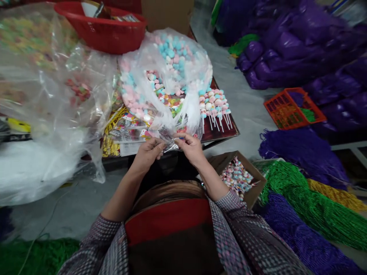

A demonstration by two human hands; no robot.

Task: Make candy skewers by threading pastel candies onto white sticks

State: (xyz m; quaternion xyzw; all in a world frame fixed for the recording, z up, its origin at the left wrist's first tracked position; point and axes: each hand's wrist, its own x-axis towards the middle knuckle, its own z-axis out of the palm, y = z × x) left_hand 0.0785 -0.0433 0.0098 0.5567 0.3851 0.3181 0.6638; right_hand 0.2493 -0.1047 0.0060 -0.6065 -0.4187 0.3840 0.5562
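Both hands meet at the table's front edge, pinching a small clear plastic wrapper [171, 146] between them. My left hand [150, 152] has thumb and fingers closed on its left side. My right hand [189, 147] grips its right side near the top. What the wrapper holds is too small to tell. Just beyond the hands lies a large open plastic bag [197, 68] of pink, white and blue candies. Lollipops on white sticks [216, 103] lie to its right. Flat printed wrappers [129, 131] and gold twist ties [111, 147] are left of the hands.
A red basin [100, 30] stands at the back left, beside large clear bags [43, 88]. Below the table's right corner, a cardboard box [255, 187] holds wrapped candies. An orange crate [295, 109], purple bags [289, 49] and green bead strands [312, 202] lie on the right.
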